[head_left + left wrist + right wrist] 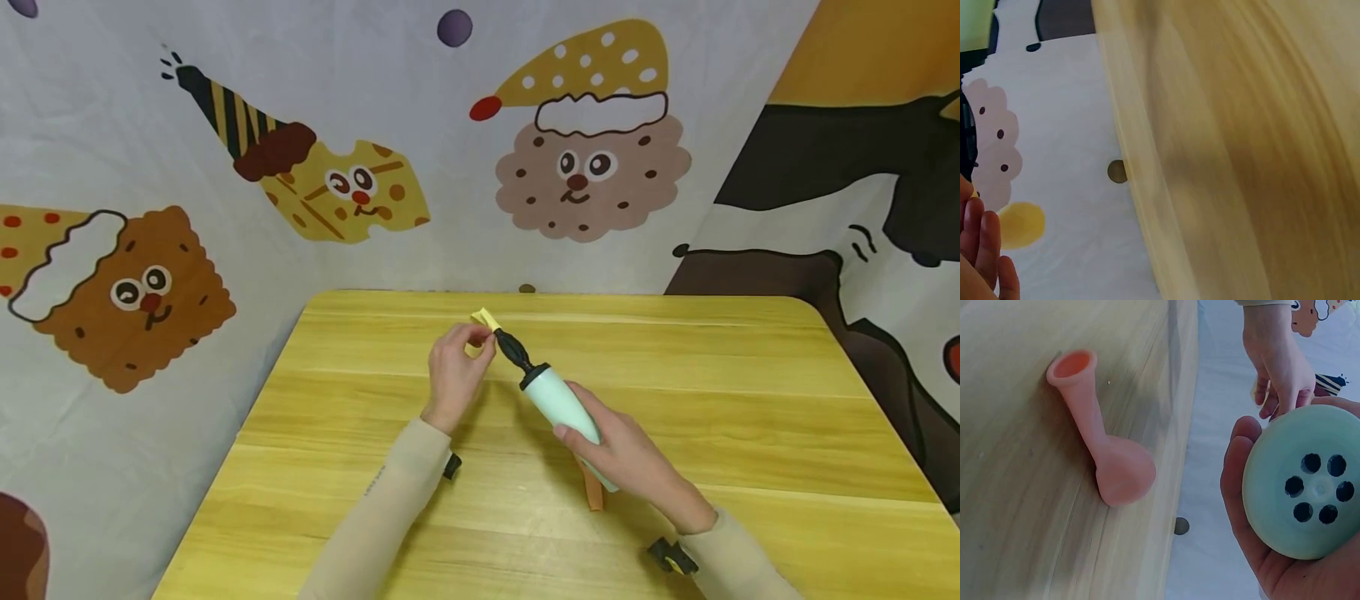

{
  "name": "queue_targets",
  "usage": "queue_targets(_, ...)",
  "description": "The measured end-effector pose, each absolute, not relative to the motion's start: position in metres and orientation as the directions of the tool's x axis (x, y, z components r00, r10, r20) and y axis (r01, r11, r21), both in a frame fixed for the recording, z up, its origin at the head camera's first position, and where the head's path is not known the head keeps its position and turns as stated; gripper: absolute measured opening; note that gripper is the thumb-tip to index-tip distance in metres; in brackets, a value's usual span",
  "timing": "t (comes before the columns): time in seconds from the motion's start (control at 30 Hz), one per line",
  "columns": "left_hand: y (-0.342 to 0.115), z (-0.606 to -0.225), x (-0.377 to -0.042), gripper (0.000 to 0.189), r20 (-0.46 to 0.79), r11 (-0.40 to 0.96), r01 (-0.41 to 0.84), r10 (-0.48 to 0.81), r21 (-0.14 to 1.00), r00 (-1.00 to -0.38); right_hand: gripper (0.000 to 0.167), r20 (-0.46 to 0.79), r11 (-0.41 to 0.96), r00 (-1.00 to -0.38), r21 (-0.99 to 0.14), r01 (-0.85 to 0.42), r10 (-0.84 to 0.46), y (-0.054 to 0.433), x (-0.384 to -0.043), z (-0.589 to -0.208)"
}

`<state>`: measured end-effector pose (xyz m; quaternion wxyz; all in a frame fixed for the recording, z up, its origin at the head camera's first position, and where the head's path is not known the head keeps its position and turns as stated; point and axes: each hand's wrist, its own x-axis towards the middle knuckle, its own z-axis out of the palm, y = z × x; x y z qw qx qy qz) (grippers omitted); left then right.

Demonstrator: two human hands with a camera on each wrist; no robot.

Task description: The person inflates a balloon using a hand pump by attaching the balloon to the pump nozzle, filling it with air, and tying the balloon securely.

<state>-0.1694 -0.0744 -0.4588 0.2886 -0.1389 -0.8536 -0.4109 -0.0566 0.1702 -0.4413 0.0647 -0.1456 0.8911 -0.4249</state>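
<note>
My right hand point(630, 458) grips the mint-green barrel of a balloon pump point(558, 400), its black nozzle point(513, 348) slanting up and left. At the nozzle's tip my left hand point(456, 367) pinches a small yellow balloon point(486, 318) between thumb and fingers. Only some left fingers point(988, 244) show at the edge of the left wrist view. The right wrist view looks onto the pump's round end point(1269, 481), pierced by several holes. An orange-pink balloon point(1125, 472), uninflated, lies on the table beneath the pump, partly hidden in the head view.
The wooden table point(337, 500) reaches back to a white cloth point(465, 250) printed with cartoon biscuits in party hats. Dark straps with small devices sit at both wrists, one being the right wrist device point(672, 556).
</note>
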Motion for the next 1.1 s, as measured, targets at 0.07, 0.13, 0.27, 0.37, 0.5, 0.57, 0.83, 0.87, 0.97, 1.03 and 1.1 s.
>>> queue_targets(0.07, -0.076, -0.457, -0.169, 0.005, 0.596, 0.631, 0.471, 0.017, 0.616, -0.803, 0.064, 0.009, 0.601, -0.949, -0.772, -0.207, -0.316, 0.17, -0.057, -0.442)
queue_targets(0.13, -0.076, -0.456, -0.169, 0.005, 0.586, 0.627, 0.47, 0.028, 0.621, -0.81, 0.064, 0.006, 0.604, -0.948, -0.77, -0.207, -0.317, 0.17, -0.056, -0.442)
queue_targets(0.27, -0.077, -0.456, -0.169, 0.004, 0.599, 0.62, 0.494, 0.047, 0.61, -0.799, 0.064, 0.001, 0.6, -0.949, -0.774, -0.201, -0.316, 0.17, -0.056, -0.442)
queue_targets(0.37, -0.077, -0.458, -0.169, 0.005, 0.638, 0.609, 0.534, 0.06, 0.586, -0.768, 0.063, 0.005, 0.595, -0.948, -0.777, -0.203, -0.317, 0.171, -0.056, -0.442)
queue_targets(0.5, -0.075, -0.461, -0.167, 0.006, 0.603, 0.531, 0.514, 0.007, 0.674, -0.798, 0.063, 0.015, 0.587, -0.948, -0.782, -0.208, -0.316, 0.171, -0.056, -0.442)
queue_targets(0.57, -0.072, -0.462, -0.165, 0.006, 0.49, 0.421, 0.428, -0.044, 0.799, -0.871, 0.064, 0.015, 0.582, -0.95, -0.787, -0.204, -0.313, 0.171, -0.056, -0.443)
queue_targets(0.83, -0.062, -0.461, -0.166, 0.043, 0.002, -0.488, -0.089, 0.182, 0.868, -0.983, 0.066, -0.028, 0.552, -0.948, -0.818, -0.16, -0.316, 0.164, -0.061, -0.442)
queue_targets(0.87, -0.061, -0.46, -0.165, 0.042, -0.02, -0.559, -0.141, 0.217, 0.817, -0.976, 0.066, -0.039, 0.542, -0.947, -0.827, -0.148, -0.319, 0.163, -0.061, -0.442)
queue_targets(0.97, -0.055, -0.458, -0.164, 0.032, -0.072, -0.66, -0.204, 0.222, 0.723, -0.972, 0.066, -0.059, 0.52, -0.943, -0.845, -0.128, -0.329, 0.16, -0.06, -0.443)
queue_targets(1.03, -0.05, -0.457, -0.164, 0.028, -0.105, -0.708, -0.2, 0.176, 0.677, -0.979, 0.065, -0.063, 0.514, -0.942, -0.849, -0.123, -0.331, 0.158, -0.059, -0.444)
queue_targets(1.1, -0.045, -0.457, -0.164, 0.026, -0.133, -0.751, -0.18, 0.123, 0.635, -0.984, 0.065, -0.068, 0.505, -0.94, -0.855, -0.118, -0.333, 0.157, -0.058, -0.446)
